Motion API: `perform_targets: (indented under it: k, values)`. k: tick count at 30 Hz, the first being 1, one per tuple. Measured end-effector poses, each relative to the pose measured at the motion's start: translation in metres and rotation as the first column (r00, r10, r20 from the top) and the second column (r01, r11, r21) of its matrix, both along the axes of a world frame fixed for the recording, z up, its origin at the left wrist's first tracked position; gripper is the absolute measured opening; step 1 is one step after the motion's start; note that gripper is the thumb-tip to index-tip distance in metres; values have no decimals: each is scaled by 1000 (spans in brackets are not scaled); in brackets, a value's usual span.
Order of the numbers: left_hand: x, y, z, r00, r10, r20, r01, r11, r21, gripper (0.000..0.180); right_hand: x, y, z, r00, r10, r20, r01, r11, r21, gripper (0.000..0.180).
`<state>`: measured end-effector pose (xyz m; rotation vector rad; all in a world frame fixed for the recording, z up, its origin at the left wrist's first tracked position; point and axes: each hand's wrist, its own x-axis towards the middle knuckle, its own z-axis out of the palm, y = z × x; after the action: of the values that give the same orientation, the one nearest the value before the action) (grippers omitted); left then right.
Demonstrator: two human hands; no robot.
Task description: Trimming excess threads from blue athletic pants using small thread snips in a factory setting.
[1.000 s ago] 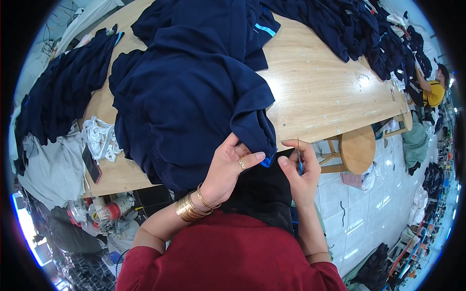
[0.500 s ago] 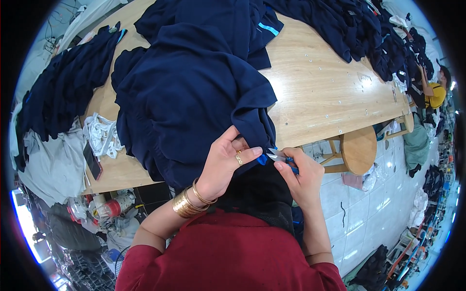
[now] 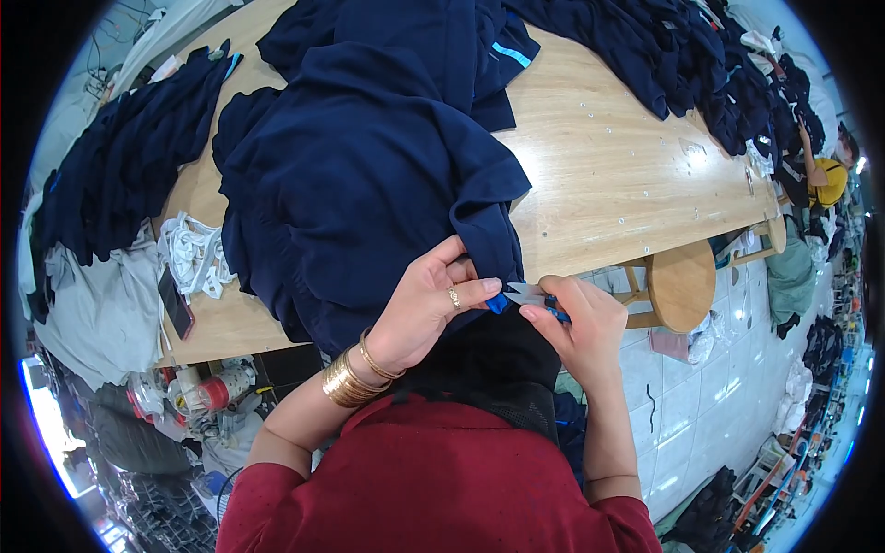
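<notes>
A navy garment [image 3: 359, 184] lies bunched over the near edge of the table, with part of it hanging down toward me. My left hand [image 3: 438, 290] pinches its edge, where a small bright blue piece [image 3: 497, 303] shows under the thumb. In my right hand [image 3: 583, 324] is a pair of thread snips [image 3: 533, 297] with blue handles and pointed metal blades. The blade tips point left and reach the garment edge beside my left thumb. Whether they touch a thread is too small to tell.
More navy garments lie at the table's left [image 3: 129, 157] and far right [image 3: 664, 64]. White strips [image 3: 195, 253] and a phone [image 3: 176, 304] rest at the left edge of the wooden table [image 3: 590, 184]. A round stool [image 3: 680, 286] stands at right; a person in yellow [image 3: 830, 182] is beyond.
My right hand has shifted slightly right with the snips, whose blades now lie more level. The garment's edge fold has moved a little to the right under my left hand.
</notes>
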<state>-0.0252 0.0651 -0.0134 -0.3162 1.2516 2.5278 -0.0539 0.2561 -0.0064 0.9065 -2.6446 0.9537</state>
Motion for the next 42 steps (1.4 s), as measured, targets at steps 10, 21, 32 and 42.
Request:
perform_targets:
  k: [10, 21, 32, 42]
  values:
    - [-3, -3, -2, 994, -108, 11, 106, 987, 123, 48, 0, 1, -3, 995, 18, 102, -10, 997, -82, 27]
    - [-2, -3, -6, 991, -131, 1, 129, 975, 182, 49, 3, -3, -8, 965, 41, 259, 11, 981, -196, 25]
    - [-1, -4, -10, 991, -131, -27, 134, 974, 183, 50, 6, -8, -10, 941, 22, 338, 58, 973, -225, 21]
    - [2, -7, -15, 989, -140, -53, 149, 948, 283, 51, 4, -5, -16, 978, -4, 210, 64, 959, -275, 22]
